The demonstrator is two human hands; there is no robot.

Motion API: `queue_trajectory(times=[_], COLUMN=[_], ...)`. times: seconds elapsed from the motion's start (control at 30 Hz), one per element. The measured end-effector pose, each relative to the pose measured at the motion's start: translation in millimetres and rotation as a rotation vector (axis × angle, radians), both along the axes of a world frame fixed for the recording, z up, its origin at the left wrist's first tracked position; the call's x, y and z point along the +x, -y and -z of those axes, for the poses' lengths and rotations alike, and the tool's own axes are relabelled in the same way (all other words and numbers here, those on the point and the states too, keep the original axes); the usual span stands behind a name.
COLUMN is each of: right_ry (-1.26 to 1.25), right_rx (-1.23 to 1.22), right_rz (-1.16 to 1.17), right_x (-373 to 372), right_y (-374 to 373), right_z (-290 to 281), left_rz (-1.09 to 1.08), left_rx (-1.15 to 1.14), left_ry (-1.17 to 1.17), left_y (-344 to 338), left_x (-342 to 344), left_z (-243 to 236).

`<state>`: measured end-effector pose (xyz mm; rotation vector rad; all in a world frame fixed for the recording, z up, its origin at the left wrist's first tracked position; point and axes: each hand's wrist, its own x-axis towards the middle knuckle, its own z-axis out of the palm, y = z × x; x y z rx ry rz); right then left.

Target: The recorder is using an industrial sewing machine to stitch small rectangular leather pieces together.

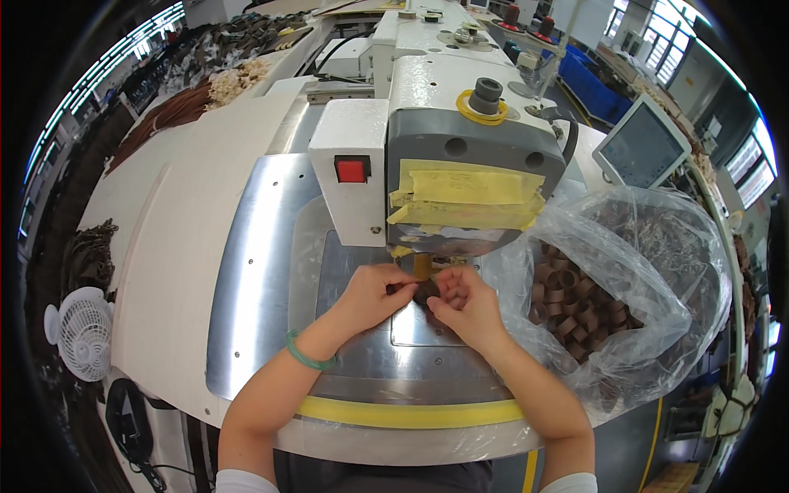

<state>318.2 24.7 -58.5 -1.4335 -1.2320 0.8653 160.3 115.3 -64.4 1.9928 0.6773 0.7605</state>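
Both my hands meet under the head of a white and grey sewing machine [460, 148]. My left hand [374, 292] and my right hand [464, 302] pinch a small dark brown loop piece [424, 289] between their fingertips, right below the machine's needle area. The piece rests on the metal plate [263, 271] of the machine bed. A green bangle [306, 355] circles my left wrist. Most of the brown piece is hidden by my fingers.
A clear plastic bag [625, 271] full of several brown loops lies to the right. A red switch [351, 170] sits on the machine's front. A screen [641, 144] stands at the back right. A small white fan [82, 333] hangs at the left. Yellow tape [411, 413] lines the near table edge.
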Motion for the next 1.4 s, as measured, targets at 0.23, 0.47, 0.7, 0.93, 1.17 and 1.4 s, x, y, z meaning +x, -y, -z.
queue_trajectory(times=[0.23,0.47,0.7,0.93,1.17,1.4], right_ry=[-0.803,-0.891,-0.890,0.307,1.324,1.418], right_rx=[-0.279,-0.314,-0.305,0.132,-0.080,-0.132], right_rz=[-0.036,-0.073,-0.032,-0.206,0.238,0.273], right_x=[23.1,25.4,23.3,-3.2,66.6,108.1], right_y=[-7.9,-9.5,-6.7,3.4,24.0,18.5], right_z=[-1.8,1.0,-0.6,-2.7,-77.6,-57.7], left_rz=[0.088,0.078,0.078,-0.146,-0.272,-0.227], left_rx=[-0.105,-0.154,-0.202,0.103,0.394,0.543], left_ry=[-0.019,-0.078,-0.028,-0.154,-0.191,-0.272], left_y=[5.4,7.8,8.6,1.7,1.4,0.5], left_x=[4.1,4.0,4.6,-4.0,-7.5,-7.3], left_z=[-7.6,-7.9,-9.3,-9.6,-4.0,-12.5])
